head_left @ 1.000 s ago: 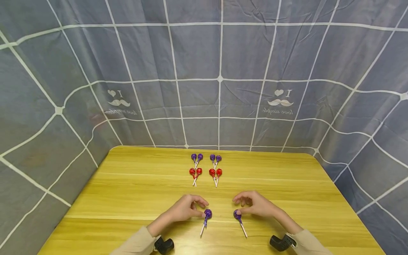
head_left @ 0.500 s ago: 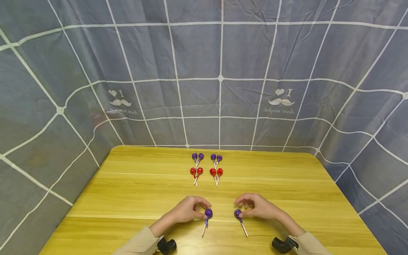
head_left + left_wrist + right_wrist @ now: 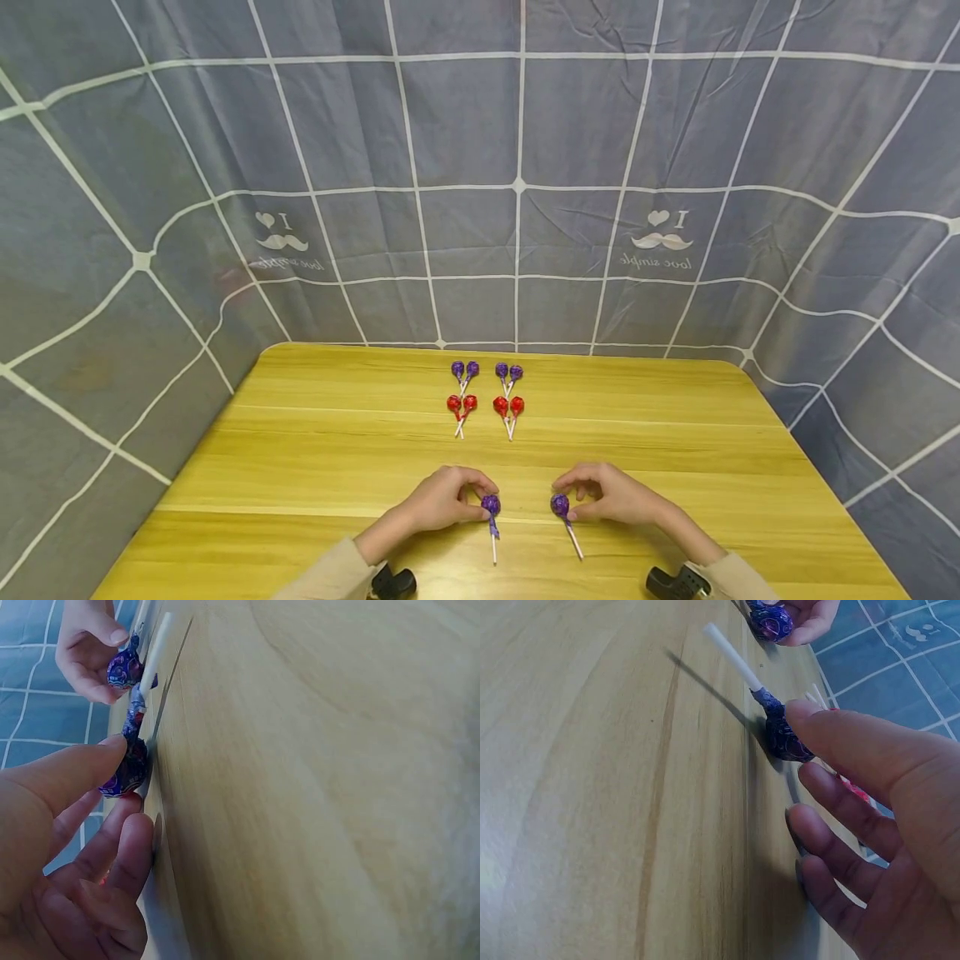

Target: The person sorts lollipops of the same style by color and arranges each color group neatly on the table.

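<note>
My left hand [image 3: 442, 500] pinches a purple-wrapped lollipop [image 3: 491, 504] between thumb and fingers at the front middle of the table. In the left wrist view, its thumb lies by the twisted wrapper neck and a finger is at the round head. Opposite, my right hand [image 3: 617, 498] holds a second purple lollipop [image 3: 559, 504], thumb at the neck and index fingertip by the head; the other fingers are spread loosely in the right wrist view. Both white sticks point towards me. The right stick [image 3: 731, 656] stands off its shadow, tilted above the wood.
Farther back lie two crossed pairs of red lollipops [image 3: 462, 403], with two crossed pairs of purple lollipops [image 3: 508, 370] behind them. The wooden table [image 3: 337, 433] ends at a grey checked curtain [image 3: 480, 233]. A black wrist device [image 3: 393, 583] sits on each forearm.
The left lollipop has turned, its stick swinging from a slant to nearly straight towards me. Both hands have drawn slightly nearer me. The right lollipop has barely moved.
</note>
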`<move>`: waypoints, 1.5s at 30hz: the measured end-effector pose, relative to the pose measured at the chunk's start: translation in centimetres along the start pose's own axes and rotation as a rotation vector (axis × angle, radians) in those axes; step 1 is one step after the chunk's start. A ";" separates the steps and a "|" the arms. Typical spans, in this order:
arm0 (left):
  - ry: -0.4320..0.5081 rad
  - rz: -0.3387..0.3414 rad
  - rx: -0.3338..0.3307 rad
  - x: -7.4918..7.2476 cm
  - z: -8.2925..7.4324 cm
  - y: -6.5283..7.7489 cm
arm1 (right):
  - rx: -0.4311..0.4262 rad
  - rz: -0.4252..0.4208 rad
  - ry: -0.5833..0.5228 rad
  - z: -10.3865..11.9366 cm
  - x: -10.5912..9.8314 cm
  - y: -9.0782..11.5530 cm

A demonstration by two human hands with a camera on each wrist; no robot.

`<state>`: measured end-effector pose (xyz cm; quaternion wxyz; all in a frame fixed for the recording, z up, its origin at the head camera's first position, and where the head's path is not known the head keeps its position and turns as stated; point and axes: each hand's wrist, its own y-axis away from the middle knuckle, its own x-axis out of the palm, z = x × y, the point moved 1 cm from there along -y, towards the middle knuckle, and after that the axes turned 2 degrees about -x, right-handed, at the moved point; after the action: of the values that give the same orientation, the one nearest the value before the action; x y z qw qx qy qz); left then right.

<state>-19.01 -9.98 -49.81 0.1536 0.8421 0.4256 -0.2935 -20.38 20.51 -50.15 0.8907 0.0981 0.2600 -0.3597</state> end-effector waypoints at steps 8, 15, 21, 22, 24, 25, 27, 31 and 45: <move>-0.052 -0.012 0.010 0.1 -0.2 0.1 | 0.021 0.006 0.014 0.0 0.3 0.1; -0.054 -0.027 0.002 0.2 -0.3 0.2 | 0.048 -0.024 0.055 0.1 0.8 0.1; -0.060 -0.042 -0.003 0.3 -0.4 0.2 | 0.063 -0.042 0.078 0.3 1.0 0.2; -0.062 -0.045 -0.004 0.4 -0.3 0.2 | 0.065 -0.043 0.083 0.3 1.0 0.2; -0.066 -0.053 -0.009 0.4 -0.3 0.2 | 0.069 -0.045 0.086 0.3 1.1 0.2; -0.066 -0.057 -0.012 0.5 -0.3 0.2 | 0.071 -0.047 0.087 0.3 1.1 0.2; -0.063 -0.066 -0.021 0.5 -0.2 0.2 | 0.069 -0.048 0.090 0.4 1.1 0.2; -0.060 -0.086 -0.039 0.6 -0.2 0.2 | 0.069 -0.052 0.100 0.3 1.2 0.2; -0.066 -0.098 -0.028 0.7 -0.1 0.0 | 0.098 -0.050 0.105 0.6 1.1 0.2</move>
<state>-18.63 -9.56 -50.15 0.1646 0.8077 0.4653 -0.3224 -19.39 19.76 -50.26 0.8607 0.1540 0.2907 -0.3886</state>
